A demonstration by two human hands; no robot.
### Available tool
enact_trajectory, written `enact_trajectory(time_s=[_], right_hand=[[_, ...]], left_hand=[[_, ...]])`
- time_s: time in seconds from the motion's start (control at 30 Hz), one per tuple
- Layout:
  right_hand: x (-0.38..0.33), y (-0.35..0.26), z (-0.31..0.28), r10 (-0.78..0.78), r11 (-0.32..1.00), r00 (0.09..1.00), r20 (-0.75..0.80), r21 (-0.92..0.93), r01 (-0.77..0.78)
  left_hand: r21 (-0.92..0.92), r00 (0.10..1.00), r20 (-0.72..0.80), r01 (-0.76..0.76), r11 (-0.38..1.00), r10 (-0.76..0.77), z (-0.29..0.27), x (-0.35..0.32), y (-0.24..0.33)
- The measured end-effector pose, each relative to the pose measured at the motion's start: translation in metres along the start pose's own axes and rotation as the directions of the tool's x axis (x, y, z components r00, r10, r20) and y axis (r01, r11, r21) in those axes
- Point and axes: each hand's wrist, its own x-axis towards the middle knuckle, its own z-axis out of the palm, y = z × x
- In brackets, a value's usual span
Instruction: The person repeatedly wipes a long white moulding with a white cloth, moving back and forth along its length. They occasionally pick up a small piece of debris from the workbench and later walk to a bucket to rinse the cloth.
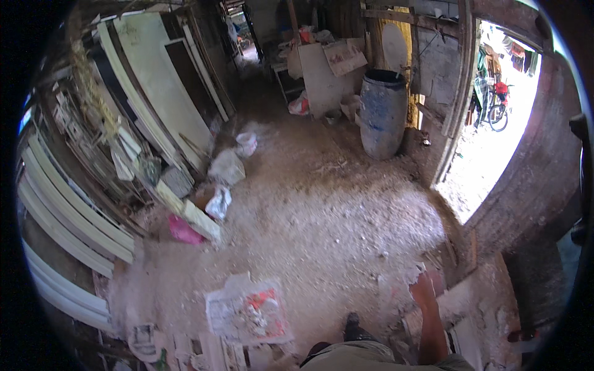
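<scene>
Right hand (423,288) hangs over dusty floor (322,216), fingers holding nothing.

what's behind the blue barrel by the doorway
Behind the blue barrel stand a wooden plank wall and a pale rounded board. The barrel covers their lower parts and the floor behind it.

Right hand (424,288): blurred, fingers not distinguishable; whether it holds anything cannot be told. Left hand: not in view. The person's body is cut off by the near edge. Flattened printed sack (247,312) on the near floor: markings too blurred to make out. Blue barrel (383,117), far right: contents hidden below the rim. Bright doorway (495,123), right: overexposed, detail outside washed out. Stacked white mouldings (62,229), left: ends lost in the dark rim.
</scene>
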Motion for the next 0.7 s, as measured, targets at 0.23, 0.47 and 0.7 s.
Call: enact_trajectory(time_s=[0.23, 0.47, 0.7], right_hand=[[0.255, -0.079, 0.094, -0.186, 0.971, 0.968, 0.172, -0.12, 0.207], [0.491, 0.039, 0.227, -0.368, -0.14, 0.649, 0.665, -0.73, 0.669], [0.505, 0.055, 0.21, 0.179, 0.883, 0.957, 0.229, -0.466, -0.054]], left_hand=[[-0.232, 0.996, 0.01, 0.084, 0.969, -0.084, 0.099, 0.106, 0.166], [-0.499, 0.977, 0.183, 0.186, 0.847, -0.107, 0.322, 0.246, 0.324], [-0.722, 0.805, 0.575, 0.416, 0.554, 0.144, 0.59, 0.352, 0.634]])
